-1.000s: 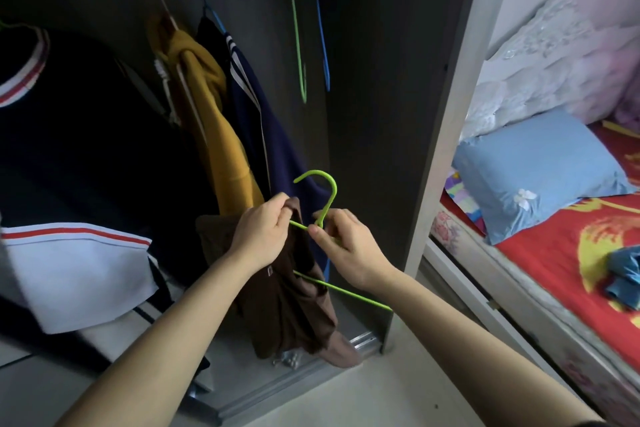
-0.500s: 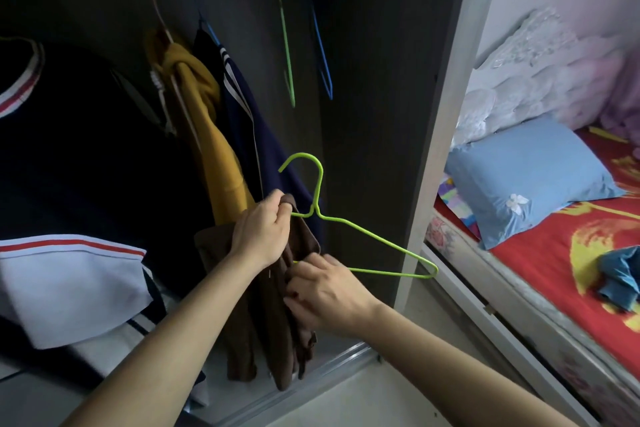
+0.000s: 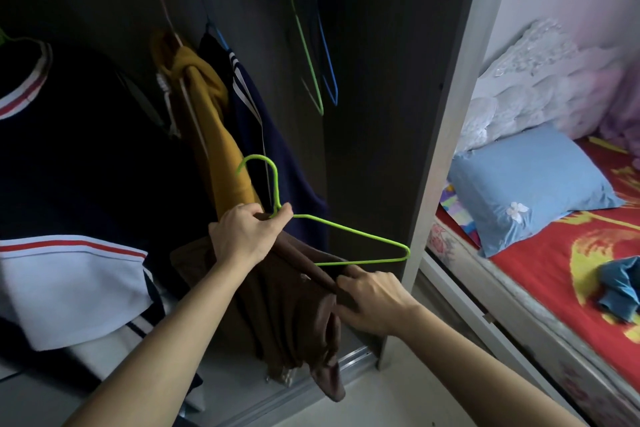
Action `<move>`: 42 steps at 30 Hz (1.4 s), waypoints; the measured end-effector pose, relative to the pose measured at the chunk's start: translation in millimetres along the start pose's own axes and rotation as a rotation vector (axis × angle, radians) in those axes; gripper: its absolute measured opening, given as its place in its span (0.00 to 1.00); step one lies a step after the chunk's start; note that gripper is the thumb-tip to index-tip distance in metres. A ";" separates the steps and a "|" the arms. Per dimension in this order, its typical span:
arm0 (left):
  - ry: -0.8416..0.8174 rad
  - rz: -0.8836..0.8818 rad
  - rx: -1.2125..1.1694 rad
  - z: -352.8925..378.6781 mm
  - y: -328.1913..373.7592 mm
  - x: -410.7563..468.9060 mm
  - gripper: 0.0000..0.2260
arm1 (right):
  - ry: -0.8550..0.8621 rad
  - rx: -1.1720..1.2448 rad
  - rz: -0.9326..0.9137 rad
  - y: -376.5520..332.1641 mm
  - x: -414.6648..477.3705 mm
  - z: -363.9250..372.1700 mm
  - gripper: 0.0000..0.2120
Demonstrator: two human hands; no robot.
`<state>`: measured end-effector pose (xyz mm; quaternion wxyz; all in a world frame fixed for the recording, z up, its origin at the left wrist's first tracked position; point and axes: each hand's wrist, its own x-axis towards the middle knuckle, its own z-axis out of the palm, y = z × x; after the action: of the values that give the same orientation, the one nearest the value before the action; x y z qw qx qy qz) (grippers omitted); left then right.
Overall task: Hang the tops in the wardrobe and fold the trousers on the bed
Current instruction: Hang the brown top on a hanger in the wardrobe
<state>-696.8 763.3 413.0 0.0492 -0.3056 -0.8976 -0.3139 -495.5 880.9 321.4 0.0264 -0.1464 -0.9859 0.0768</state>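
Inside the dark grey wardrobe, the left hand grips a lime-green wire hanger at the base of its hook, with a fold of the brown fabric top caught under the same fingers. The right hand pinches the top's edge just below the hanger's bottom wire, and the rest of the cloth droops toward the wardrobe floor. Behind hang a mustard-yellow garment and a navy striped one. To the right, a pale blue pillow lies on the red-sheeted bed.
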 end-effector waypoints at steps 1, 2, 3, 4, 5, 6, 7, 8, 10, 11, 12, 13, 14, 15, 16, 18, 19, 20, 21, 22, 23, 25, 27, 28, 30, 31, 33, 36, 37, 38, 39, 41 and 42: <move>0.007 -0.005 -0.005 -1.7 -2.1 1.0 0.27 | 0.004 0.004 0.011 5.5 -2.7 -2.1 0.20; 0.017 -0.011 -0.017 -3.7 -4.5 2.1 0.25 | 0.011 0.008 0.029 10.8 -5.4 -4.3 0.20; 0.030 -0.014 -0.029 -5.8 -6.6 3.7 0.24 | 0.028 0.005 0.046 15.9 -7.9 -6.2 0.20; 0.043 -0.012 -0.038 -8.2 -9.0 5.5 0.23 | 0.050 -0.003 0.059 20.9 -10.1 -8.4 0.20; 0.054 -0.008 -0.041 -10.8 -11.5 7.7 0.23 | 0.072 -0.011 0.065 25.9 -12.4 -10.2 0.19; 0.059 -0.003 -0.039 -13.6 -14.1 10.3 0.23 | 0.091 -0.012 0.070 30.6 -14.6 -12.5 0.18; 0.061 0.004 -0.031 -16.3 -16.8 13.0 0.23 | 0.114 -0.004 0.073 35.8 -17.0 -14.8 0.17; 0.063 0.018 -0.015 -18.9 -19.8 15.1 0.23 | 0.143 0.003 0.073 41.1 -19.9 -17.3 0.17; 0.079 0.068 0.041 -21.1 -26.4 18.0 0.23 | 0.211 -0.017 0.074 52.7 -24.2 -23.5 0.15; 0.093 0.098 0.072 -20.5 -29.4 19.2 0.22 | 0.237 -0.033 0.078 57.9 -25.5 -27.0 0.15; 0.105 0.134 0.104 -19.2 -31.9 20.2 0.21 | 0.257 -0.044 0.083 61.7 -26.1 -30.5 0.15; 0.116 0.183 0.145 -16.7 -33.1 21.0 0.20 | 0.272 -0.050 0.087 64.2 -25.9 -33.9 0.15; 0.128 0.245 0.198 -13.2 -33.6 20.7 0.20 | 0.284 -0.053 0.089 65.2 -24.4 -37.6 0.14; 0.140 0.312 0.254 -9.0 -32.9 18.8 0.20 | 0.299 -0.051 0.089 64.3 -21.5 -41.5 0.13; 0.150 0.375 0.296 -4.6 -30.3 16.4 0.21 | 0.327 -0.031 0.084 61.6 -17.9 -46.2 0.12; 0.149 0.472 0.324 2.7 -20.4 12.0 0.23 | 0.410 0.075 0.042 50.3 -8.2 -55.7 0.11; 0.133 0.499 0.312 5.5 -14.4 10.6 0.24 | 0.443 0.130 0.016 42.4 -2.2 -60.9 0.12; 0.102 0.511 0.278 7.6 -8.5 9.7 0.26 | 0.456 0.176 -0.006 34.9 4.3 -66.2 0.12; 0.058 0.502 0.212 8.9 -2.9 9.1 0.26 | 0.444 0.220 -0.022 28.9 11.1 -71.5 0.12; 0.001 0.466 0.121 9.1 1.4 9.8 0.25 | 0.407 0.267 -0.030 24.9 17.2 -76.4 0.13; -0.061 0.412 0.009 8.4 4.0 11.3 0.22 | 0.353 0.308 -0.031 22.7 22.0 -80.5 0.14; -0.187 0.321 -0.220 4.1 3.9 13.1 0.14 | 0.243 0.328 -0.022 23.2 26.0 -85.0 0.15; -0.311 0.296 -0.376 0.7 -0.3 11.8 0.06 | 0.212 0.271 -0.044 26.4 25.4 -85.4 0.15; -0.367 0.288 -0.460 0.1 -2.4 10.0 0.03 | 0.227 0.234 -0.067 27.9 24.6 -85.0 0.16; -0.394 0.260 -0.600 0.8 -5.7 7.4 0.03 | 0.268 0.166 -0.098 31.7 23.5 -87.3 0.16; -0.341 0.252 -0.614 0.7 -8.5 8.8 0.04 | 0.291 0.127 -0.094 36.0 22.4 -89.7 0.16; -0.170 0.241 -0.554 -3.6 -16.9 16.6 0.03 | 0.330 -0.005 -0.050 48.8 17.3 -95.9 0.18; -0.059 0.189 -0.551 -14.3 -33.1 30.6 0.06 | 0.203 -0.240 0.057 72.9 7.6 -106.4 0.19; -0.088 0.193 -0.565 -14.9 -34.4 32.1 0.07 | 0.144 -0.289 0.077 77.7 7.0 -109.9 0.18; -0.139 0.209 -0.574 -13.8 -32.4 31.5 0.07 | 0.117 -0.296 0.074 78.9 8.5 -114.7 0.17; -0.202 0.239 -0.566 -10.7 -27.9 29.3 0.07 | 0.134 -0.242 0.050 76.7 11.3 -119.2 0.17; -0.272 0.328 -0.526 -1.5 -16.4 24.9 0.05 | 0.243 0.012 -0.030 64.8 19.1 -125.3 0.15; -0.264 0.350 -0.539 0.8 -11.2 24.6 0.04 | 0.289 0.152 -0.075 56.9 22.1 -127.0 0.14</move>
<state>-723.1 769.6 413.3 -0.0969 -0.4951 -0.7148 -0.4843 -490.9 959.4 438.4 0.1815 -0.1166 -0.9680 0.1283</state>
